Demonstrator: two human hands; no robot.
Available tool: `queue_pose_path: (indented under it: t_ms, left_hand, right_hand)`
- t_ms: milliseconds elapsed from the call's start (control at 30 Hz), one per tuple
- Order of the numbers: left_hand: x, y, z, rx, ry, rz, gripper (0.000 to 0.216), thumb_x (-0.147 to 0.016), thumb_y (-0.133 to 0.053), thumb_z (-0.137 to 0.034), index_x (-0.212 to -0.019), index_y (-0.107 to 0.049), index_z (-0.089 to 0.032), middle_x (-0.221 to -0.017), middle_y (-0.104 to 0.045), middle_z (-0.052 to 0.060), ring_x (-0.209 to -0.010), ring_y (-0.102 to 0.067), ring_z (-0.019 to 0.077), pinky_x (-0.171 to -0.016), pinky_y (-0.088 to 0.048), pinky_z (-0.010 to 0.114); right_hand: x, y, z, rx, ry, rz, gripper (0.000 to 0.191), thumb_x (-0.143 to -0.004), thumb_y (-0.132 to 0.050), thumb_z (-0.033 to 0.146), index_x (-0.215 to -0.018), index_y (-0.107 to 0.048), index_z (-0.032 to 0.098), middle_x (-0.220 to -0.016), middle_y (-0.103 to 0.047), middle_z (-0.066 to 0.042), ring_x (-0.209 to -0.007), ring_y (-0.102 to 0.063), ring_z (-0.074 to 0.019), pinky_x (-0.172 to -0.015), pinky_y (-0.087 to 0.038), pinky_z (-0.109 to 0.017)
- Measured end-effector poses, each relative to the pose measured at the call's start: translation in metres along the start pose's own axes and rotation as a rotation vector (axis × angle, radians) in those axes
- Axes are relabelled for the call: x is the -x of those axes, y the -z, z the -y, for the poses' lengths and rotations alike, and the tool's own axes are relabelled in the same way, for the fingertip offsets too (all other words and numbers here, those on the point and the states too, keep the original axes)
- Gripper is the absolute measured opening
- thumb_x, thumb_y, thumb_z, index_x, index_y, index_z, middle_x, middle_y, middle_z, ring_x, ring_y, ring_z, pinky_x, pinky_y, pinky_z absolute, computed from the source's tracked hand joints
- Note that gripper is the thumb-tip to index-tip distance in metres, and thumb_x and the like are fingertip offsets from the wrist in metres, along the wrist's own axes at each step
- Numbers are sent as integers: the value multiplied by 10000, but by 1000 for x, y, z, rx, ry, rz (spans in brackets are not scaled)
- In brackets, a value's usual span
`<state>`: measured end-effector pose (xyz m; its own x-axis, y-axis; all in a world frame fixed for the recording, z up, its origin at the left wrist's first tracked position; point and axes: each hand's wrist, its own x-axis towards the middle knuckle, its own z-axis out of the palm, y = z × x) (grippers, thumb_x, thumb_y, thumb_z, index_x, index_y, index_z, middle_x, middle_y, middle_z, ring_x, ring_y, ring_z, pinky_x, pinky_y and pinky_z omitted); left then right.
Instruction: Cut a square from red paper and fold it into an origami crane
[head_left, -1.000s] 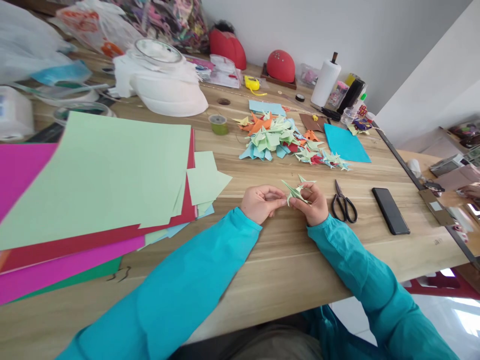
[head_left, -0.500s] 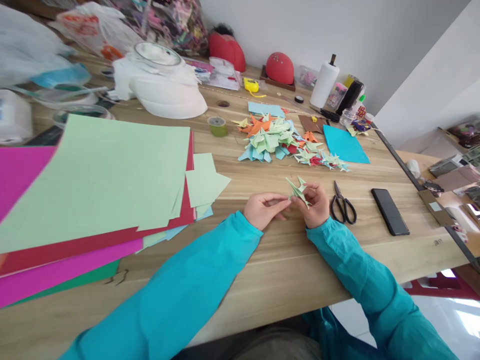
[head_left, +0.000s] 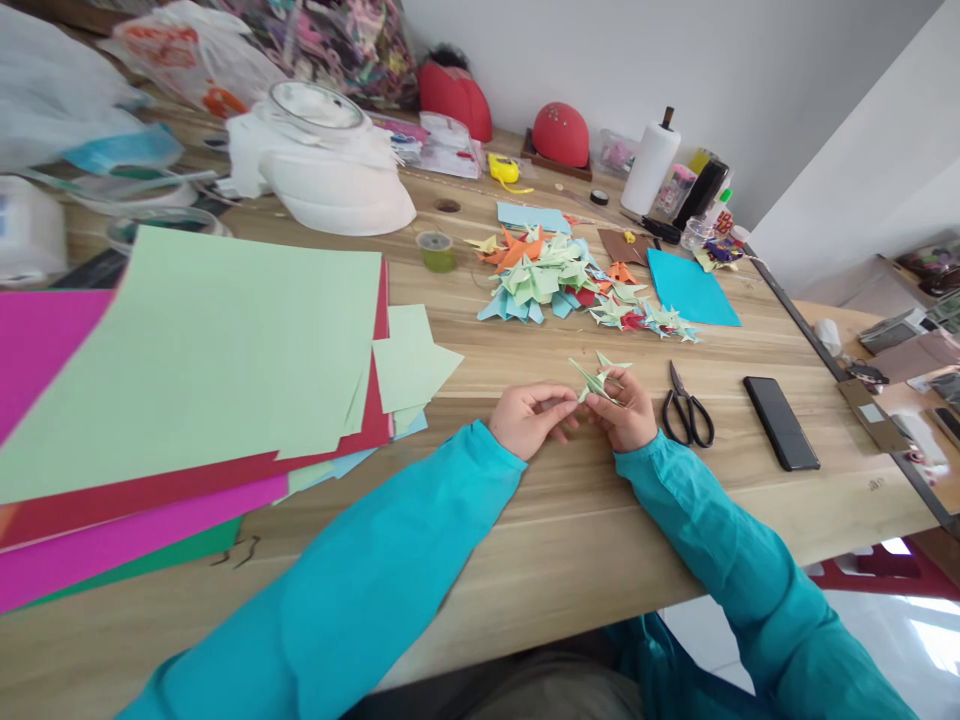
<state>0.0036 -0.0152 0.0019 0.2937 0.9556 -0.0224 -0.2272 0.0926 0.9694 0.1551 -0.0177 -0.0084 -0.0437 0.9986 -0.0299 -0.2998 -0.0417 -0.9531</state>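
Fingers of the left hand [head_left: 531, 419] and right hand [head_left: 628, 410] pinch folded green paper [head_left: 593, 383] near scissors [head_left: 688, 414].

Wood-grained table [head_left: 570, 530] before a pale grey wall [head_left: 675, 60], glossy white floor [head_left: 892, 640] with reflected light [head_left: 937, 640].

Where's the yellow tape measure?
In the head view, the yellow tape measure is near the back of the table, just left of the red dome and beyond the pile of folded paper.
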Motion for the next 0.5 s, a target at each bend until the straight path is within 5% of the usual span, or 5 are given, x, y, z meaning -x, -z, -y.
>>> queue_pose_path:
  t_ms: [500]
  left_hand:
    - [-1, 0, 0, 42, 83, 34, 387, -544, -764, -439, -743, -624, -138, -612, -650, 29, -473, -597, 141, -375, -488, 243]
  right_hand:
    - [-2, 1, 1, -112, -68, 20, 496, -542, -817, 280, -923, -502, 235, -655, -614, 58, -550, -595, -117, -429, -429, -205]
